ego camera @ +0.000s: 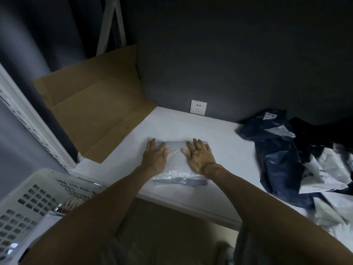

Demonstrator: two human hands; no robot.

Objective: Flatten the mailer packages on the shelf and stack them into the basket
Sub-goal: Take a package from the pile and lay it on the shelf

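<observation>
The pale grey mailer lay near the front edge of the white shelf. The left hand and the right hand both pressed down on it, fingers straight and slightly spread, gripping nothing. It looked like thin, crinkled plastic film, probably light, soft and a little slippery, so it would likely sag when lifted. Pinching two opposite edges, or sliding a palm under it, seemed the safest way to keep it flat on the way to the basket, which stood down to the left, below shelf level. The darker strip along its near edge looked the firmest place to pinch. Whether anything was inside the mailer could not be told. Dim light blurred the heap of dark blue and white mailers at the right, and the frame cut it off, so their number was unclear. The left forearm hid much of the basket's inside, where something pale showed
</observation>
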